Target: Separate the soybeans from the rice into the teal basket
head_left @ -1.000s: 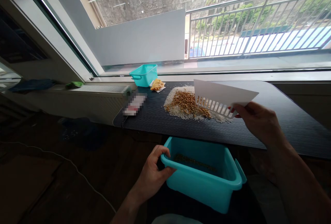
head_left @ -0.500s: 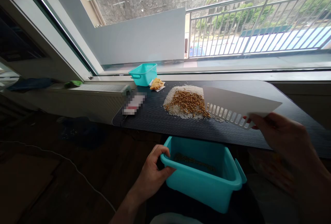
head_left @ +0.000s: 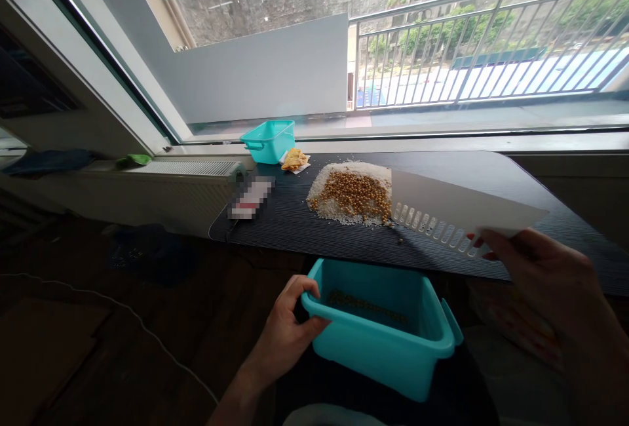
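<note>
My left hand (head_left: 289, 331) grips the left rim of a teal plastic bin (head_left: 383, 337) held below the table edge; a thin layer of small brown beads lies on its bottom. My right hand (head_left: 535, 275) pinches a white slotted scraper (head_left: 457, 213) by its right end. The scraper's slotted edge rests on the black ribbed mat (head_left: 314, 236), right beside a pile of white rice mixed with golden beads (head_left: 354, 196).
A second, smaller teal bin (head_left: 268, 141) stands at the mat's far left by the window, with a yellow wrapper (head_left: 293, 160) beside it. A flat blurred item (head_left: 250, 198) lies on the mat's left end. A radiator (head_left: 181, 169) runs left; a white cable (head_left: 122, 311) crosses the floor.
My right hand has drawn the scraper rightward and toward me, from over the pile to its right edge. The left hand and teal bin have stayed put.
</note>
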A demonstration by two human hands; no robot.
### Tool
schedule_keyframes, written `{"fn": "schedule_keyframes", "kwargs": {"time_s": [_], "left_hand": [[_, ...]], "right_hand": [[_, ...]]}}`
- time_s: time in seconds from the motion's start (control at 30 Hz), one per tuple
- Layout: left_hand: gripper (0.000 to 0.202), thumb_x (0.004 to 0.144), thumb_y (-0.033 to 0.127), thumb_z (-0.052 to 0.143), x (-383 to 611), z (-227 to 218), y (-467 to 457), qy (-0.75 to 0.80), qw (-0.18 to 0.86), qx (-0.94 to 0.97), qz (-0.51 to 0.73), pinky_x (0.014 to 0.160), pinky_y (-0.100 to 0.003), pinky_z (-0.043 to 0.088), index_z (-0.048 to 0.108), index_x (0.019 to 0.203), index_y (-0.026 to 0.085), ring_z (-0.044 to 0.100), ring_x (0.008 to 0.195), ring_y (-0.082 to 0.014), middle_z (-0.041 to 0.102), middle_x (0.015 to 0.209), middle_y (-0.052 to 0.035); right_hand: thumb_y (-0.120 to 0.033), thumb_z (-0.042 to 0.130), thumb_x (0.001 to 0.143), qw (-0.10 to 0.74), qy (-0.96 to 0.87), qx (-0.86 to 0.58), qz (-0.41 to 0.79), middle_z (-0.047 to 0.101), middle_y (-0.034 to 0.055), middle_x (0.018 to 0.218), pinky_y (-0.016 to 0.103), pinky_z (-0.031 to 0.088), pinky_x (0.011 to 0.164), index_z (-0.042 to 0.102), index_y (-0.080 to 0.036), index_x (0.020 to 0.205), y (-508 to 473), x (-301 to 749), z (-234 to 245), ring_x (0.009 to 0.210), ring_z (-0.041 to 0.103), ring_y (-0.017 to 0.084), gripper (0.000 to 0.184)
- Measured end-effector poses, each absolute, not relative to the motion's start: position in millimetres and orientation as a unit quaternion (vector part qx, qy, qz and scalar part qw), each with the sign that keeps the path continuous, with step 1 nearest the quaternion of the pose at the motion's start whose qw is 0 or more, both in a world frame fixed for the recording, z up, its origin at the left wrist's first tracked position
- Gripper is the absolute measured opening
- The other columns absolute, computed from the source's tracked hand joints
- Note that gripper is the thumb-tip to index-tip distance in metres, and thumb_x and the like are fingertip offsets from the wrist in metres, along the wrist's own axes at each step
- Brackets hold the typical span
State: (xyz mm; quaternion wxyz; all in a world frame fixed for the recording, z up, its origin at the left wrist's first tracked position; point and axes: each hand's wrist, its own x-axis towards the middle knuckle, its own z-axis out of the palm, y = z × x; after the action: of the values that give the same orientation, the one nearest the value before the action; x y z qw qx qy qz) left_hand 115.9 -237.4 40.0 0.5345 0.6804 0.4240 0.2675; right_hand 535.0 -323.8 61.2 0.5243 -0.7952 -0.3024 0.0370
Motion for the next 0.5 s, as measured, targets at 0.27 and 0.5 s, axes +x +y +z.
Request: {"fn": "schedule_keyframes", "kwargs": {"time_s": [0.27,0.5], "left_hand": [[0.034,0.095,0.052,0.095,120,36,-239,0.422,0.535,0.674,0.287,0.096,-0.039,0.060,0.072,0.099,0.028,0.066,0.099,-0.0279,0.069,0.104,-0.0009],[0.036,0.095,0.054,0.096,136,41,-243,0.404,0.557,0.672,0.275,0.097,-0.039,0.060,0.071,0.098,0.028,0.063,0.096,-0.0270,0.062,0.099,0.0013]], "right_hand": [[-0.075,0.096,0.066,0.512,-0.275,-0.810,0.081,0.085,0.0048,0.073,0.043,0.058,0.049,0.089,-0.036,0.076,-355,531,75,0.066,0.080,0.036,0.041],[-0.078,0.103,0.067,0.509,-0.280,-0.813,0.025,0.083,0.0067,0.071,0.046,0.057,0.043,0.092,-0.039,0.080,-384,570,48,0.063,0.078,0.037,0.043]]}}
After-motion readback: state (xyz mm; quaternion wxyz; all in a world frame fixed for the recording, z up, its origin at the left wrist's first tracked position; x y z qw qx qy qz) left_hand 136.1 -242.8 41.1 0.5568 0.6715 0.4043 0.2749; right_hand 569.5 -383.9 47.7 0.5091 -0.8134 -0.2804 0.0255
